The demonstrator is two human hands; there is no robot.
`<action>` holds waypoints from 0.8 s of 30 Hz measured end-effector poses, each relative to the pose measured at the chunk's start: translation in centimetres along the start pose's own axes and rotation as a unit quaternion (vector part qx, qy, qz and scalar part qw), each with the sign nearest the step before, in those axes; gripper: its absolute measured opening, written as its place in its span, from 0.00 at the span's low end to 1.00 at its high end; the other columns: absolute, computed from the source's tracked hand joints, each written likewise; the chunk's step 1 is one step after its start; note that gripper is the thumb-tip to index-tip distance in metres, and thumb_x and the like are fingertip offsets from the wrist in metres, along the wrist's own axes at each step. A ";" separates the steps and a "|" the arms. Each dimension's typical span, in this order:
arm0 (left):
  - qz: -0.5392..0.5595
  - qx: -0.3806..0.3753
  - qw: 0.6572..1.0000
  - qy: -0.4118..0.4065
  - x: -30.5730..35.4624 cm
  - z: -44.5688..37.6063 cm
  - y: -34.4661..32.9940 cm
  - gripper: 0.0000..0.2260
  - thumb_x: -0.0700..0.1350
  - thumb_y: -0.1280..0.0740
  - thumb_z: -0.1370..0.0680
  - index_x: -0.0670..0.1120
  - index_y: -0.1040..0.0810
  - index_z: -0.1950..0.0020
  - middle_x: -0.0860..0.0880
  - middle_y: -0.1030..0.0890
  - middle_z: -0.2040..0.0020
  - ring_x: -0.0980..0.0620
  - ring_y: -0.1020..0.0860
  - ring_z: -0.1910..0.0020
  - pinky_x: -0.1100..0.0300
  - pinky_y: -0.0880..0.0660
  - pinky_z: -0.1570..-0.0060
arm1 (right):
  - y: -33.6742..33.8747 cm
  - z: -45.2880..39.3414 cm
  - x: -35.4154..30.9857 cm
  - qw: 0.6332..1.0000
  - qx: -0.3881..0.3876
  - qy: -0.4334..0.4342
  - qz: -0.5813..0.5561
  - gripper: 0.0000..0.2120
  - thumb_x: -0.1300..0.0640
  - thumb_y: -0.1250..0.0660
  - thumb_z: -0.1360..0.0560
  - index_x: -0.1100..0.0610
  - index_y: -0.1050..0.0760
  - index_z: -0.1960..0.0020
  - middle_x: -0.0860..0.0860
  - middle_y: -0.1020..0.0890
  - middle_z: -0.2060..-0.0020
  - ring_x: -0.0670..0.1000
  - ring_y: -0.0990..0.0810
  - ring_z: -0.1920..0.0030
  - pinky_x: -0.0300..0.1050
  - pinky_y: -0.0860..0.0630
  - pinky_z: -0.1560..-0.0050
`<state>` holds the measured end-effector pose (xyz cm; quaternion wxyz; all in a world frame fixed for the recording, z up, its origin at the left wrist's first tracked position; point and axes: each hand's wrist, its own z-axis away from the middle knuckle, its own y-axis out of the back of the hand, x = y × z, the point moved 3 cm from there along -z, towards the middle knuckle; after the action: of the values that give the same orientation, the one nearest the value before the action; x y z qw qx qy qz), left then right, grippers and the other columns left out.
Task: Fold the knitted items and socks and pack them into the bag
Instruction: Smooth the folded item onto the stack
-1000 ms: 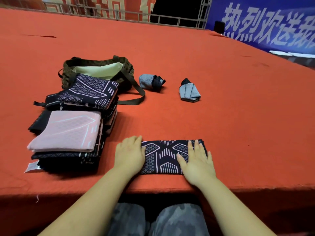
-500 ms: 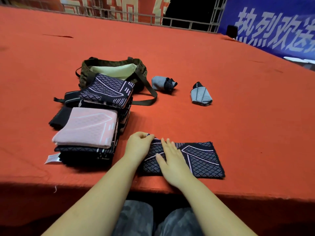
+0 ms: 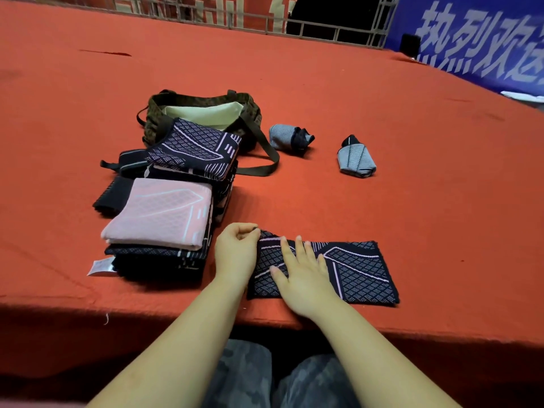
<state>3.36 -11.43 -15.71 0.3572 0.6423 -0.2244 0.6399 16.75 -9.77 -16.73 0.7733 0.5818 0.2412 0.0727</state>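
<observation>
A folded dark knitted piece (image 3: 356, 270) with a pale diamond pattern lies flat near the front edge of the red table. My left hand (image 3: 235, 254) pinches its far left corner. My right hand (image 3: 303, 270) presses flat on its left half, fingers straight. To the left stands a stack of folded knitted items (image 3: 159, 213) with a pink one on top. Behind the stack sits the open olive bag (image 3: 203, 113) with a pale lining; another dark patterned piece (image 3: 194, 148) leans on its front. Two rolled grey socks, one (image 3: 290, 138) beside the bag and one (image 3: 354, 159) further right, lie apart.
The bag's strap (image 3: 265, 160) loops out onto the red cloth (image 3: 412, 207) towards the socks. A white label (image 3: 101, 266) sticks out under the stack. The table's front edge runs just below my wrists. A blue banner (image 3: 485, 39) and a metal railing stand far behind.
My right hand has moved from the piece's right end to its left half. My left hand went from flat on the left end to pinching the corner. The camera shifted left.
</observation>
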 end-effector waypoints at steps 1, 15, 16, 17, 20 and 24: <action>0.000 -0.006 1.000 0.012 0.0 0.0 0.0 0.04 0.42 0.32 0.25 0.51 0.21 0.58 0.51 0.18 0.59 0.50 0.19 0.56 0.53 0.23 0.49 | 0.0 0.0 0.0 1.000 -0.001 0.000 -0.005 0.30 0.43 0.52 0.19 0.48 0.61 0.23 0.54 0.60 0.23 0.54 0.62 0.24 0.54 0.64 0.26; 0.206 -0.246 0.933 0.163 3.8 4.1 0.2 0.12 0.40 0.45 0.20 0.42 0.21 0.48 0.44 0.19 0.61 0.48 0.20 0.64 0.57 0.21 0.65 | 3.1 1.6 -2.4 0.875 0.114 -0.063 -0.467 0.13 0.44 0.33 0.27 0.51 0.22 0.48 0.47 0.17 0.55 0.46 0.19 0.54 0.35 0.26 0.60; 0.224 -0.256 0.927 0.161 4.3 4.1 0.1 0.12 0.38 0.44 0.21 0.41 0.21 0.46 0.43 0.19 0.60 0.47 0.19 0.64 0.57 0.20 0.65 | 3.5 1.8 -2.2 0.860 0.116 -0.067 -0.493 0.11 0.48 0.32 0.27 0.52 0.22 0.48 0.48 0.17 0.55 0.47 0.18 0.55 0.35 0.26 0.61; 0.228 -0.264 0.924 0.157 4.6 3.9 -0.1 0.12 0.38 0.42 0.21 0.40 0.22 0.45 0.42 0.20 0.59 0.46 0.19 0.63 0.57 0.19 0.64 | 3.8 1.8 -1.9 0.841 0.119 -0.069 -0.524 0.08 0.53 0.32 0.26 0.53 0.22 0.48 0.49 0.17 0.55 0.48 0.18 0.55 0.34 0.25 0.62; 0.151 -0.258 0.949 0.105 5.3 3.6 -0.8 0.12 0.37 0.42 0.21 0.41 0.21 0.44 0.45 0.20 0.61 0.50 0.20 0.67 0.62 0.22 0.70 | 4.6 2.1 -1.1 0.789 0.114 -0.073 -0.600 0.06 0.63 0.36 0.23 0.56 0.23 0.48 0.53 0.16 0.55 0.50 0.18 0.56 0.43 0.20 0.55; 0.032 -0.171 0.982 -0.075 5.3 3.1 -2.5 0.12 0.36 0.41 0.22 0.46 0.19 0.47 0.51 0.18 0.59 0.58 0.21 0.67 0.63 0.25 0.66 | 5.9 2.2 2.8 0.794 0.175 -0.092 -0.575 0.11 0.67 0.40 0.22 0.58 0.22 0.46 0.55 0.16 0.54 0.54 0.18 0.53 0.53 0.23 0.46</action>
<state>7.71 -11.29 -10.69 0.4234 0.6105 -0.3774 0.5529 21.23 -8.75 -11.55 0.5765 0.4649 0.4674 -0.4828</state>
